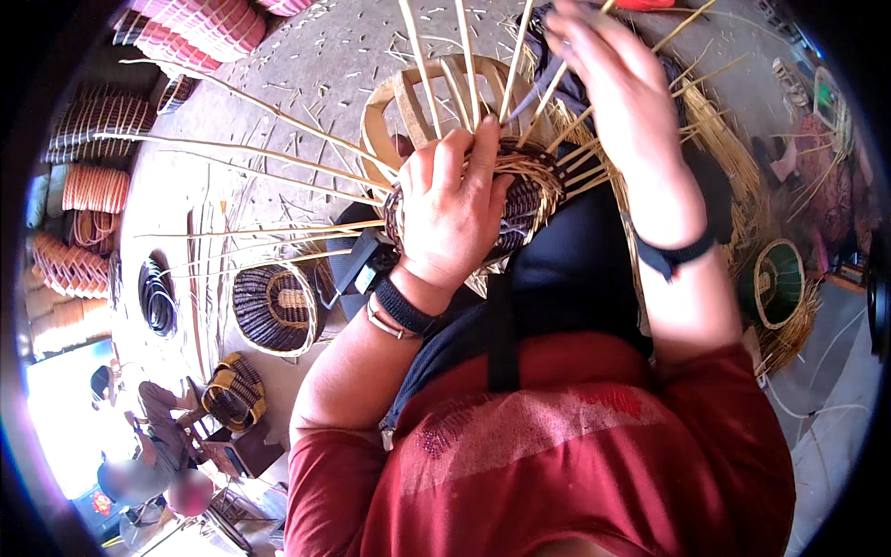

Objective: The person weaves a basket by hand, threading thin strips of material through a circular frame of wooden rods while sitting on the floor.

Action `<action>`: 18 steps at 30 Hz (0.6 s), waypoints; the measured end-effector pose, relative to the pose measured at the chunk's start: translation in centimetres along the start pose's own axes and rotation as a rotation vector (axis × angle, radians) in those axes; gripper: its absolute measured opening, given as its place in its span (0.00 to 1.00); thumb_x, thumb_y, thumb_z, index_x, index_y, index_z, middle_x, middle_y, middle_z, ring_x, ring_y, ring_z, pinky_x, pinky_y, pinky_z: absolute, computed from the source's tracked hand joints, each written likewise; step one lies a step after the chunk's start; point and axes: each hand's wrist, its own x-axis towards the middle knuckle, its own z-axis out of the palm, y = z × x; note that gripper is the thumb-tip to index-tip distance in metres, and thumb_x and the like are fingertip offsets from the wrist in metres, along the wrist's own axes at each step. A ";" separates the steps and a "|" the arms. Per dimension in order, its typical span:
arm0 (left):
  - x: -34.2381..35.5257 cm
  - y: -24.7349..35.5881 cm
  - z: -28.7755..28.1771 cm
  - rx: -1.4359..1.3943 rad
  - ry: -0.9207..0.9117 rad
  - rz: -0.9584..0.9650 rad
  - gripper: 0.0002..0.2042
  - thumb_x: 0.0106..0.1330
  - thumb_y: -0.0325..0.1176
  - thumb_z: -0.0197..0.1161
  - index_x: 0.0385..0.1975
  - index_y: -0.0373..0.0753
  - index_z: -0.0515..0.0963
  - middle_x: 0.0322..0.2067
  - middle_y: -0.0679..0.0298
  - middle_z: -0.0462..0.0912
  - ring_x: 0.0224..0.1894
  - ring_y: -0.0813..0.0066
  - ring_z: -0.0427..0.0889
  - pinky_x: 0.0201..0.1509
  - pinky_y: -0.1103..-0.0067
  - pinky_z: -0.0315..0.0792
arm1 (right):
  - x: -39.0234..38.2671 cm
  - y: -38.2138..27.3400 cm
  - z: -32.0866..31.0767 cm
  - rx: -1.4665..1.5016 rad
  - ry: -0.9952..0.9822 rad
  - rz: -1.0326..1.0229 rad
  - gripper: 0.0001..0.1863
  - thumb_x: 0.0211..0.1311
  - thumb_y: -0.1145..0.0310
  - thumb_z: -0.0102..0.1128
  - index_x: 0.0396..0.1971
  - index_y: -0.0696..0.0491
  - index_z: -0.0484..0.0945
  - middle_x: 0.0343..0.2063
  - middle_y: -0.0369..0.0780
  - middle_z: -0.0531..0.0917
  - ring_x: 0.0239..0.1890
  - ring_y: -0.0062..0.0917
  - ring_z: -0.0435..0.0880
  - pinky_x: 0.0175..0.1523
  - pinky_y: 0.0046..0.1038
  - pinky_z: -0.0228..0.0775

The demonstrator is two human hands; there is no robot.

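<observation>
While the left hand clamps the half-woven dark basket on the lap, the right hand pinches a thin weaving strand above it, light, springy cane best gripped near the woven rim, where its stiff upright stakes would likely snap if bent sharply

Two bare hands are in view: one left hand and one right hand. Between them sits one half-woven dark purple and tan cane basket, with loose pale cane stakes fanning from it, too many and too overlapped to count. Behind it stands one pale wooden ring frame. On the floor at the left lie one finished oval dark-and-cream woven basket, one smaller yellow-and-dark woven basket and one black coil of cane. At the right stands one green-rimmed round wire frame. Stacks of pink and orange woven baskets line the left rim; their number cannot be told.
</observation>
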 end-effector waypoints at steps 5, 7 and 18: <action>1.3 0.7 0.3 0.112 -0.052 -0.004 0.30 0.57 0.40 0.75 0.61 0.37 0.77 0.46 0.58 0.71 0.48 0.55 0.71 0.54 0.64 0.70 | 5.3 1.6 3.8 -0.939 -0.179 0.084 0.19 0.67 0.86 0.46 0.53 0.60 0.80 0.47 0.58 0.84 0.41 0.37 0.87 0.35 0.32 0.83; 1.6 -0.4 0.0 0.079 -0.072 0.021 0.27 0.57 0.37 0.76 0.57 0.38 0.80 0.43 0.58 0.73 0.45 0.56 0.72 0.51 0.64 0.71 | 3.8 2.1 3.5 -0.932 0.018 -0.345 0.25 0.67 0.85 0.47 0.65 0.59 0.70 0.59 0.61 0.76 0.48 0.44 0.86 0.48 0.38 0.83; 2.2 -0.3 1.2 0.106 0.070 0.139 0.31 0.51 0.30 0.76 0.60 0.54 0.78 0.56 0.63 0.72 0.53 0.60 0.73 0.59 0.63 0.65 | -13.0 4.5 -7.4 0.653 0.348 0.480 0.15 0.81 0.62 0.51 0.54 0.56 0.77 0.36 0.35 0.77 0.45 0.25 0.80 0.57 0.33 0.73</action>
